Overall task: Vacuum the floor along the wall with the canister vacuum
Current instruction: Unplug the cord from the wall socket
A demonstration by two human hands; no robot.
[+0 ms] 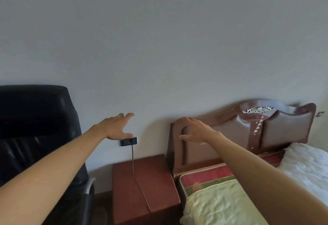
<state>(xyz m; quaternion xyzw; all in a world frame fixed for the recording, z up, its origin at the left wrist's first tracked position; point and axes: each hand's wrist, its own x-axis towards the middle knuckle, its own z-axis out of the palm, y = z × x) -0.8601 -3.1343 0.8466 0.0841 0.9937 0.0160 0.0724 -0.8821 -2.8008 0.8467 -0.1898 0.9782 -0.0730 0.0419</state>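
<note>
Both forearms reached out from the bottom corners, nearest the lens. Beyond them the pale wall (159,38) filled most of the view. A black padded chair (35,127) stood against it on the left and a bed (221,201) with a carved headboard (275,127) on the right. Between them sat a brown nightstand (159,180), so only a dark sliver of floor (102,207) showed.

The left hand (117,127) was spread flat with straight fingers, holding nothing, its thumb just above a dark socket (128,141). The right hand (195,130) hung loosely open and empty before the headboard's left end.

A thin black cord (133,159) ran from the socket down across the nightstand. It was probably the vacuum's lead, plugged in there for reach along the wall. The canister vacuum itself was out of view.
</note>
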